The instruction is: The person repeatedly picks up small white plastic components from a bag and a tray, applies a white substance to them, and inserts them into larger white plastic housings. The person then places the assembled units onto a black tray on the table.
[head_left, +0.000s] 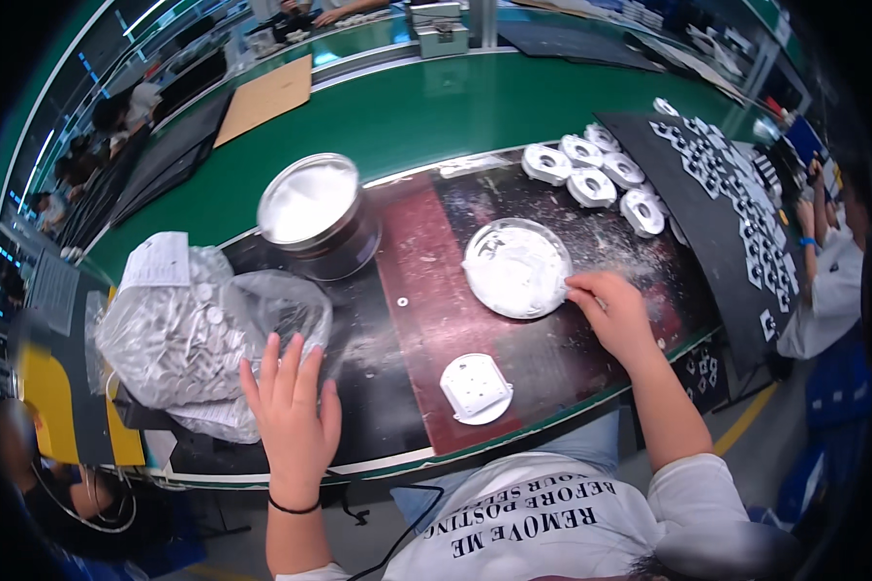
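Note:
My left hand [294,412] is open, fingers spread, over the near edge of a clear plastic bag [179,334] full of small pale round pieces; whether it touches the bag I cannot tell. At the right rim of a shallow round dish [516,268] smeared with a white substance, my right hand [615,315] is closed in a pinch. What its fingertips hold, if anything, is too small to make out. Between the hands, nearer to me, lies a white rounded part [477,388] with small holes. A small white ring [403,302] sits left of the dish.
A metal tin [310,208] of white substance stands behind the bag. Several white housings [591,186] cluster at the back right, beside a black board [688,213] covered with small white parts. Beyond runs a green surface [407,116]; another person's arm [812,237] is at far right.

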Demonstrator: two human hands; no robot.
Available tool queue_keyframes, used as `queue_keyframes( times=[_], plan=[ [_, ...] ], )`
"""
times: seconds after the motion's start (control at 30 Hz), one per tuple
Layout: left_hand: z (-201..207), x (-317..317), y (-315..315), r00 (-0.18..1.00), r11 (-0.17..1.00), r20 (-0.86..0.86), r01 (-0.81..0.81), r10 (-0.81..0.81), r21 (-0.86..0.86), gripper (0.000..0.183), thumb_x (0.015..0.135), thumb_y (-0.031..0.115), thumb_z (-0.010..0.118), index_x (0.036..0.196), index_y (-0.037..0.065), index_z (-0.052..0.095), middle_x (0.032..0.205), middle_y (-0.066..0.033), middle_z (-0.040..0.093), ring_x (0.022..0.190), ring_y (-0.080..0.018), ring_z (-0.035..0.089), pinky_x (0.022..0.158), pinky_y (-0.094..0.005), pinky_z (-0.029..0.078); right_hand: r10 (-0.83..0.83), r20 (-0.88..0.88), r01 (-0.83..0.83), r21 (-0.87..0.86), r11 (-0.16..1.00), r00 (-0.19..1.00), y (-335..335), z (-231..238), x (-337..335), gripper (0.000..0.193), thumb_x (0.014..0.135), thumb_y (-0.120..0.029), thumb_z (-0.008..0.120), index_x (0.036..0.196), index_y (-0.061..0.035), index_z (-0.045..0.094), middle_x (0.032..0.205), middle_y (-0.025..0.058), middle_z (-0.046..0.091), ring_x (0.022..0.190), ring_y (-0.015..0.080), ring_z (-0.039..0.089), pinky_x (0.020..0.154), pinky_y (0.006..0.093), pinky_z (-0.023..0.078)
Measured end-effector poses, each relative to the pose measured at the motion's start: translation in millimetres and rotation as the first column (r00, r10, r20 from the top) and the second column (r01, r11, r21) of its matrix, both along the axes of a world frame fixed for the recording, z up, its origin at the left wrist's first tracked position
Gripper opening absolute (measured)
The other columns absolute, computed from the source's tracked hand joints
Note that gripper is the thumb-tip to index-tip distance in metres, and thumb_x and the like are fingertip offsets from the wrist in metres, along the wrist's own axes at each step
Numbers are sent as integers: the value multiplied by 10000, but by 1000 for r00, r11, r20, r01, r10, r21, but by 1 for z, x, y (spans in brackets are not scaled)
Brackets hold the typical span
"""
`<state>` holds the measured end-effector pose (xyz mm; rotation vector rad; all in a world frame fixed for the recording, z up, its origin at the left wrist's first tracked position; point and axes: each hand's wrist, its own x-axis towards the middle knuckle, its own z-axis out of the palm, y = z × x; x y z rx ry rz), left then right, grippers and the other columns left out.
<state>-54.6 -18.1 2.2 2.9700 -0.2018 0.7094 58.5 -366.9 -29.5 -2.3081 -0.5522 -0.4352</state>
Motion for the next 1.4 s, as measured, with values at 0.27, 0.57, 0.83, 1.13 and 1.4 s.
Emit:
queue_keyframes(
  times=[0.27,0.57,0.83,1.13,1.4],
  plan=[
    [-7,-6,-32,997,994,-7,80,-80,-79,395,744,95,639,1131,58,566,1233,-119,531,1246,-341,409,1058,-555,204,24,81,-10,-178,984,996,-10,-11,7,115,803,-113,629,884,-31,629,860,108,640,825,296,585,748,382,470],
    [-14,-13,-31,996,991,-36,71,-76,-113,404,740,92,643,1135,55,562,1236,-127,526,1235,-350,415,1051,-555,219,-33,-18,32,-44,999,999,-11,-12,6,163,833,-110,611,965,-18,629,874,121,640,824,272,597,752,355,471],
    [-19,-16,-42,985,960,-50,147,-164,-239,409,745,91,640,1143,49,558,1236,-135,521,1223,-362,422,1048,-552,223,61,-477,167,421,892,877,-23,-20,0,257,857,-116,608,1099,-33,621,897,82,643,833,133,595,743,265,460],
    [-21,-18,-45,983,949,-49,158,-178,-272,399,735,100,652,1124,55,574,1221,-135,531,1210,-359,435,1036,-550,243,-82,-177,91,40,995,981,-22,-13,-2,208,832,-97,608,1030,-49,651,917,135,650,865,281,606,773,344,476],
    [-25,-19,-48,980,941,-48,169,-191,-292,393,732,99,657,1114,54,581,1222,-141,533,1208,-360,436,1030,-544,258,-60,4,60,-89,994,998,-26,-19,1,181,794,-81,633,964,-22,657,813,119,634,813,284,573,737,372,462]
  ],
)
